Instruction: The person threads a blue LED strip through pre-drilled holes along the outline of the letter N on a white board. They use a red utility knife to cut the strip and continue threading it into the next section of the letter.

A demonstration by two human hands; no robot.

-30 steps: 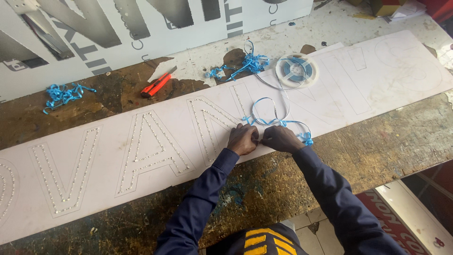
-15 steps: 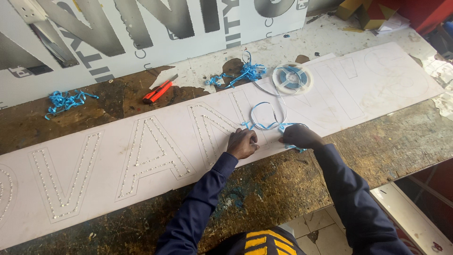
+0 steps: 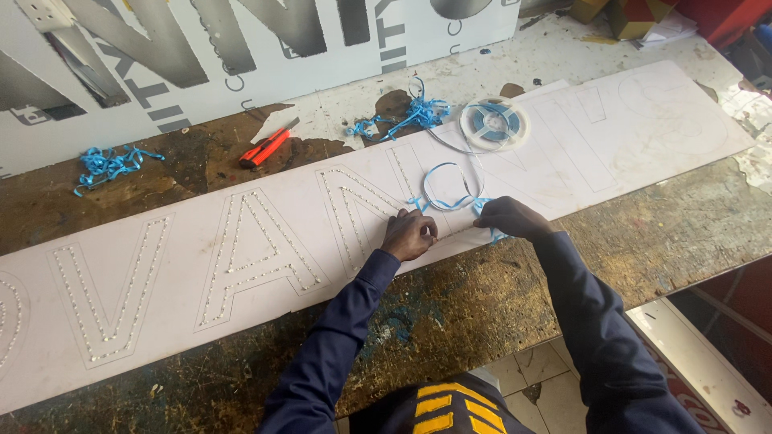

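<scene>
Workbench [image 3: 659, 233]: worn, stained brown top, running left to right under everything. Long white sign panel [image 3: 185, 313]: lies flat along the bench, large letter outlines cut into it, those on the left lined with rows of small studded lights, those on the far right bare. Printed grey-and-white board [image 3: 241, 48]: leans at the far edge, behind the panel. Reel [image 3: 493, 124]: clear round spool with blue core, far right of centre, resting on the panel. Blue backing strip [image 3: 450, 189]: loops up from the panel between my hands and the reel; one end runs under my right hand [image 3: 511, 217], whose fingers are closed on it at the near edge of the panel. My left hand [image 3: 408, 235]: just left of the right one, fingers curled, tips pressing down on the panel at a letter outline. Blue scrap tangles: one heap [image 3: 402, 120] beside the reel, another [image 3: 108, 165] far left on bare wood. Red-orange utility knife [image 3: 264, 149]: on the bench, between the heaps.
</scene>
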